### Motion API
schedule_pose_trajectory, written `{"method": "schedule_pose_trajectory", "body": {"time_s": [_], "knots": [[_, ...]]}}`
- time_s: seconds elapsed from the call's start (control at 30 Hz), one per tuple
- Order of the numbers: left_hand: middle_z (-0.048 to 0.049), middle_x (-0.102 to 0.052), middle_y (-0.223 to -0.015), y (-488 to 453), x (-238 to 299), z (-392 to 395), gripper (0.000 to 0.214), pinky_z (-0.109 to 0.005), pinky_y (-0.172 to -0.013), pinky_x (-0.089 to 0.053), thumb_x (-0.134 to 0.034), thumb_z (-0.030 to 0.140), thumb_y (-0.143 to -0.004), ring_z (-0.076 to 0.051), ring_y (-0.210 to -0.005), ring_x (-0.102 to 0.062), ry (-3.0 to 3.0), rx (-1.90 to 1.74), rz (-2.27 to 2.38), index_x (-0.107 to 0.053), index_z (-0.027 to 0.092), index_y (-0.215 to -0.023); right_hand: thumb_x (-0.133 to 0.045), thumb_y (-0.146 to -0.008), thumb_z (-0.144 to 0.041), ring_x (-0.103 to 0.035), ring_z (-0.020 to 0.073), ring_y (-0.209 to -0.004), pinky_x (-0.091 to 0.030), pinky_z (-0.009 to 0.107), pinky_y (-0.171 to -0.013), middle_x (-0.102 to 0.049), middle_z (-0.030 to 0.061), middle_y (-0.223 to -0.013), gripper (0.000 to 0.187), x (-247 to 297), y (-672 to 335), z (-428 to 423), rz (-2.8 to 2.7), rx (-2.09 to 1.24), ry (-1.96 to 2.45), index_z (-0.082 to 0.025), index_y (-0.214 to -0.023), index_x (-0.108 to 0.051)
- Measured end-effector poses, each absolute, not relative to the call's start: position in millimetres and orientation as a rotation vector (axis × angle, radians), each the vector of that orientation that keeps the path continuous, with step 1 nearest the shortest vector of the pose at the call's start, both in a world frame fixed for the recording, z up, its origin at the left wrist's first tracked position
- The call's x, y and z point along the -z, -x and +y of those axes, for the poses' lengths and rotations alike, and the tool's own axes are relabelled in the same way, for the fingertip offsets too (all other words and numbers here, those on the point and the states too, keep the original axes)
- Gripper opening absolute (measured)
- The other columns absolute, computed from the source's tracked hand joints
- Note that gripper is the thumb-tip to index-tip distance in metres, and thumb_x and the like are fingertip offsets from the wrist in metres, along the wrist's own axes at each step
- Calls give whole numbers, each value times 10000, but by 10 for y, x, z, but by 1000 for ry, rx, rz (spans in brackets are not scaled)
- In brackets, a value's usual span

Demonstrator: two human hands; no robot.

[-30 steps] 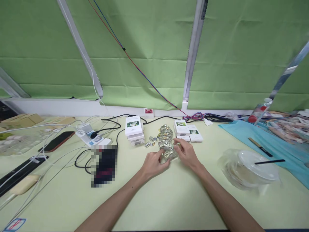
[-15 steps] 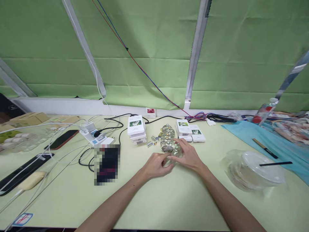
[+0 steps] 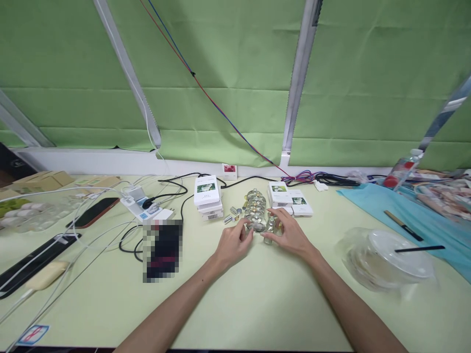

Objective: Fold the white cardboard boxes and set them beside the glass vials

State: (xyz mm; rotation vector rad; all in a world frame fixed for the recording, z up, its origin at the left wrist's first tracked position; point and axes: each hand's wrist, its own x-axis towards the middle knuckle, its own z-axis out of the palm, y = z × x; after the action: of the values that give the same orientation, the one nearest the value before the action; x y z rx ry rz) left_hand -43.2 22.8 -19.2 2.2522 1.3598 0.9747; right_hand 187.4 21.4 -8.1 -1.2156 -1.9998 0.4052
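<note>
A row of clear round glass bottles (image 3: 254,206) with gold tops lies mid-table. My left hand (image 3: 232,243) pinches the nearest bottle of that row at its left side. My right hand (image 3: 290,235) is curled around a small glass bottle (image 3: 271,228) just right of the row. Small silver caps (image 3: 231,214) lie left of the bottles. White boxes with a flower picture are stacked on the left (image 3: 208,196) and on the right (image 3: 289,200) of the row.
Black and white cables, a power strip (image 3: 145,208), a phone (image 3: 94,213) and a pixelated dark item (image 3: 164,250) fill the left side. A clear lidded bowl (image 3: 390,260) with a black stick sits at right, beside a blue cloth (image 3: 412,211). Green fabric hangs behind.
Both hands moved a little away from me, back toward the row. The left hand shifted from the table to the nearest bottle; the right hand now cups a small bottle.
</note>
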Motion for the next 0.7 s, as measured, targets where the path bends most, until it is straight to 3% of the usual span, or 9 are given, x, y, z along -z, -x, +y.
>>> {"method": "schedule_pose_trajectory", "body": {"time_s": [0.23, 0.7], "knots": [[70, -488, -603, 443, 149, 260, 422, -267, -590, -338, -468, 419, -968, -149, -558, -468, -2150, -837, 1436, -526, 196, -1321, -702, -887, -451, -624, 211, -859, -555, 386, -804, -593, 114, -1213, 552, 110, -1900, 256, -1956, -453, 1168, -213, -1356, -535], [56, -516, -632, 447, 168, 269, 505, -268, -601, -354, -492, 452, -956, -159, -609, -487, -2064, -843, 1365, -485, 172, -1376, -627, -939, -356, -631, 224, -913, -558, 421, -874, -607, 110, -1198, 434, 170, -1923, 311, -1940, -415, 1134, -222, -1343, -541]]}}
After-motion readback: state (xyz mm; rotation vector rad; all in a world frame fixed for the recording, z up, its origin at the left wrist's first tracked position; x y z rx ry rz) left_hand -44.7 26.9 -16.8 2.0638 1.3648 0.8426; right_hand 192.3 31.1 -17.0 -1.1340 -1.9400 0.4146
